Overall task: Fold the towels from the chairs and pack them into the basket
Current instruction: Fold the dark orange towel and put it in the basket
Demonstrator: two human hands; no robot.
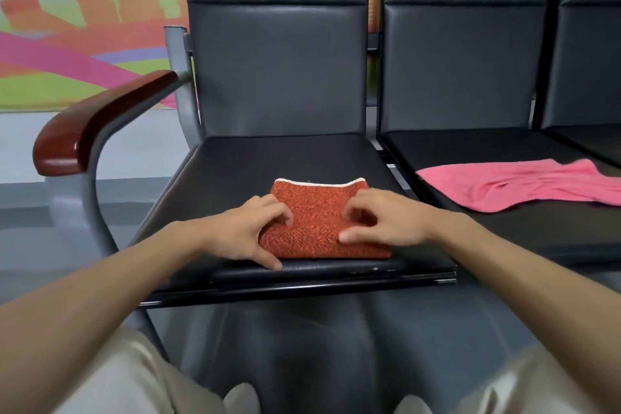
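A folded red-orange towel [319, 212] with a white edge lies near the front of the left black chair seat [235, 171]. My left hand [248, 228] holds its left side, fingers curled over the top and thumb down at the front edge. My right hand [386, 218] holds its right side, fingers curled onto the cloth and thumb at the front. A pink towel [521, 188] lies spread and rumpled on the neighbouring seat to the right. No basket is in view.
The left chair has a dark red wooden armrest [97, 124] on a grey metal frame. A third black seat [591, 141] shows at the far right. My knees are at the bottom, over a grey floor. A colourful mural covers the wall behind.
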